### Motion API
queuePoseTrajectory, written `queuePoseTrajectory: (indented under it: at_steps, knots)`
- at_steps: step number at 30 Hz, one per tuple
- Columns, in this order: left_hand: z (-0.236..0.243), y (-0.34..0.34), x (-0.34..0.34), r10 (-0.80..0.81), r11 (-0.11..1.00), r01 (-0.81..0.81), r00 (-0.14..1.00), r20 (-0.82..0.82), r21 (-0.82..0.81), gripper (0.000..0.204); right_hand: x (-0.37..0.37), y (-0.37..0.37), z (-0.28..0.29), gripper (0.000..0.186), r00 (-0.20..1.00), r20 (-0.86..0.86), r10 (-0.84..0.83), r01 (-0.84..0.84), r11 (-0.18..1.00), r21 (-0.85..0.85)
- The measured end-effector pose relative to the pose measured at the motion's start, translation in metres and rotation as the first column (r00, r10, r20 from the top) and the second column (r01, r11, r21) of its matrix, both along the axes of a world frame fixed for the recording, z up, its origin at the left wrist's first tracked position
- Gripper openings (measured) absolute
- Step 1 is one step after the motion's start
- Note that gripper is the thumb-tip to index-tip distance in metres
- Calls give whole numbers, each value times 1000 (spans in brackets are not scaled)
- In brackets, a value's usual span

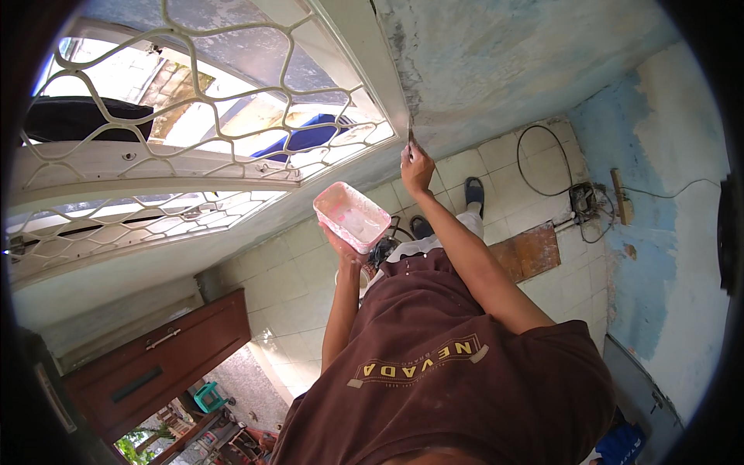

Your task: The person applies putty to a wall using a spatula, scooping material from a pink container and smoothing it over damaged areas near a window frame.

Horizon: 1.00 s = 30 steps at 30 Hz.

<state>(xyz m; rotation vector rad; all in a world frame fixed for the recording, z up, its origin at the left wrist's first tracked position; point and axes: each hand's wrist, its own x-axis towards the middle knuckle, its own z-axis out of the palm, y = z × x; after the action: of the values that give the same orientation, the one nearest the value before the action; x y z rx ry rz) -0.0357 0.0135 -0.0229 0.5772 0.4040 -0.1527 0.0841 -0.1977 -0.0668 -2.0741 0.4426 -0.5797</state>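
**Pink tub [353, 217] in the left hand [341, 246], thin tool [410, 136] in the right hand [418, 169] beside the window frame [377, 70]**

The left hand supports the pink tub from below and along its near side, fingers curled round it. The tub is rectangular, tilted so its open mouth shows, with whitish, pasty residue on its inner walls and bottom. It is out in front of the body, over the floor [298, 283]. The right hand is closed narrowly on the thin tool, reaching farther forward; the tip is at the lower corner of the window frame, where it meets the patchy wall [496, 70]. Whether the tip touches is too small to tell. A rough, dark grey strip runs along that join.

The person wears a brown T-shirt [465, 333] and dark slippers [474, 195], standing on pale tiles. To the left, a cream grille [287, 93] of wavy bars crosses the window, with a blue object [306, 138] visible beyond it. To the right, a black cable [518, 151] loops on the floor near a dark device [583, 203] with tangled wires. A brown board [531, 252] lies nearer the body, and a flaking blue wall [659, 232] rises beyond. At lower left is a reddish-brown door [170, 364], near a green stool [208, 397].
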Motion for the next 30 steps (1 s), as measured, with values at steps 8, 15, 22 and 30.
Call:
queuePoseTrajectory:
  at_steps: [8, 15, 22, 30]
  knots:
    - [-9, 5, -1, 14, 1000, -14, 1000, -21, -9, 86, -22, -13, -21, 20, 991, -123, -52, 62, 995, 72]
    - [-2, 2, -2, -1, 1000, 1, 999, -37, -7, 87, 9, 10, -36, 20, 999, -27, -30, 30, 999, 10]
    - [-6, 4, -2, 9, 1000, -9, 1000, -8, 26, 85, -36, -6, -41, 18, 993, -73, 92, -87, 994, 64]
    - [12, -22, 18, -42, 999, 41, 998, 52, 23, 83, -60, -89, 8, 23, 987, 17, 157, -109, 602, 791]
